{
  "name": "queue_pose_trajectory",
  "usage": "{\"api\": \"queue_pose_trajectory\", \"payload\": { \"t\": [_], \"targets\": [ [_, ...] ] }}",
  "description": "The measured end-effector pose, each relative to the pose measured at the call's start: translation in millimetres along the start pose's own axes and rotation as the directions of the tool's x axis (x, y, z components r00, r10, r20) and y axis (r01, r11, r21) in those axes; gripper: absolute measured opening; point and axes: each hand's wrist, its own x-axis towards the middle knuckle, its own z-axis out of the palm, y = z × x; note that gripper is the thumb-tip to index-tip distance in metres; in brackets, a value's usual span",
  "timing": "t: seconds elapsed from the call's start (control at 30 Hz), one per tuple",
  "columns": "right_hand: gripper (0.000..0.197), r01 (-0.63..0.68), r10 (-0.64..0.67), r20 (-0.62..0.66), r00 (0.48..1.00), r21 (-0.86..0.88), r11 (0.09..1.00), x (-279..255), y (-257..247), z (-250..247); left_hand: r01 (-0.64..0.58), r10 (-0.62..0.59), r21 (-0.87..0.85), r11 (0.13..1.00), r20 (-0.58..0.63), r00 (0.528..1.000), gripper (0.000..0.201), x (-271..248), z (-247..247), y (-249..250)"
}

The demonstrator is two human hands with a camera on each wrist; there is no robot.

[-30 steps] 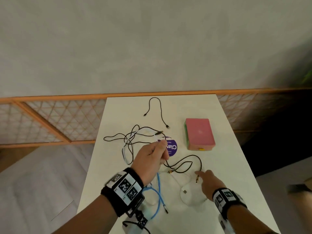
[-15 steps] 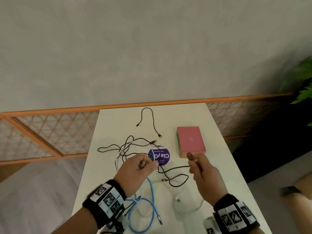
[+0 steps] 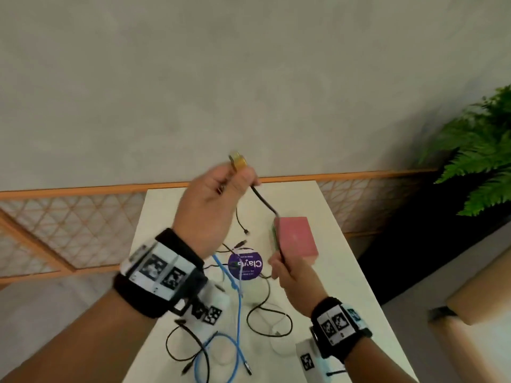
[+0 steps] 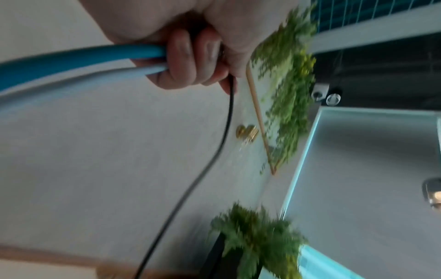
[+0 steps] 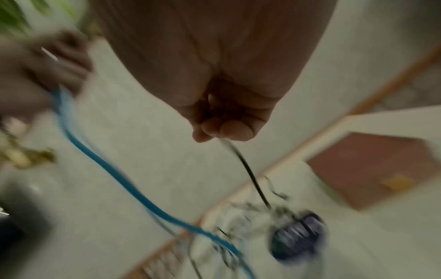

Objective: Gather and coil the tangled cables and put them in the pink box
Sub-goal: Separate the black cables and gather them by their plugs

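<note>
My left hand (image 3: 218, 194) is raised above the white table (image 3: 326, 205) and grips a bundle of cables. A gold plug (image 3: 237, 161) sticks out above its fingers. From it a black cable (image 3: 264, 201) runs down to my right hand (image 3: 287, 269), which pinches it just in front of the pink box (image 3: 297, 239). The box lies closed at the right of the table. A blue cable (image 3: 238, 299) hangs from my left hand to the table. In the left wrist view the fingers (image 4: 198, 62) curl round the blue cable (image 4: 83, 56), a white one and the black cable (image 4: 214, 141). The blurred right wrist view shows the black cable (image 5: 248, 169) below my right fingertips (image 5: 224, 130).
A round purple sticker (image 3: 245, 265) lies on the table beside the box. Loose black cable loops (image 3: 268, 319) and a white cable (image 3: 279, 352) lie near the front edge, and a short black cable (image 3: 240, 222) lies farther back. A wooden lattice rail and a fern (image 3: 481, 167) stand behind.
My left hand has risen from the table with the cables, now high with the gold plug on top. My right hand took the black cable off the table and holds it by the box.
</note>
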Motion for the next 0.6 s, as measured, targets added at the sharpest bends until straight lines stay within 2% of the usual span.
{"api": "queue_pose_trajectory", "payload": {
  "t": [0.1,0.2,0.3,0.37,0.43,0.47,0.53,0.6],
  "targets": [
    [0.019,-0.28,0.279,0.064,0.958,0.001,0.96,3.2,73.7,23.5,-0.024,0.012,-0.188,0.982,-0.066,0.998,0.031,15.0,-37.0,22.4],
    [0.023,-0.339,0.345,0.049,0.937,-0.093,0.936,12.1,96.6,20.6,0.012,-0.033,-0.246,0.969,-0.085,0.996,0.033,19.6,-72.4,25.1],
    [0.016,-0.241,0.272,0.082,0.959,-0.27,0.932,28.6,62.5,3.6,0.165,-0.174,-0.121,0.979,-0.072,0.982,0.032,17.0,-90.9,4.4],
    [0.019,-0.112,0.186,0.151,0.971,-0.4,0.91,37.6,20.6,-13.5,0.247,-0.249,0.075,0.966,0.016,0.968,0.043,9.0,-87.5,-15.2],
    [0.02,0.046,0.065,0.213,0.975,-0.478,0.877,40.2,-27.9,-28.3,0.242,-0.293,0.293,0.925,0.145,0.945,0.046,-3.5,-70.8,-29.6],
    [0.016,0.13,-0.005,0.24,0.971,-0.506,0.853,38.4,-52.0,-33.6,0.227,-0.326,0.376,0.898,0.226,0.918,0.048,-9.4,-59.5,-34.5],
    [0.004,0.265,-0.128,0.285,0.95,-0.514,0.816,32.8,-92.5,-42.2,0.198,-0.383,0.451,0.87,0.366,0.848,0.052,-17.6,-35.4,-46.0],
    [0.008,0.308,-0.19,0.305,0.933,-0.405,0.861,27.5,-122.7,-52.6,0.179,-0.388,0.46,0.87,0.412,0.825,0.041,-20.7,-16.5,-54.2]
  ]
}}
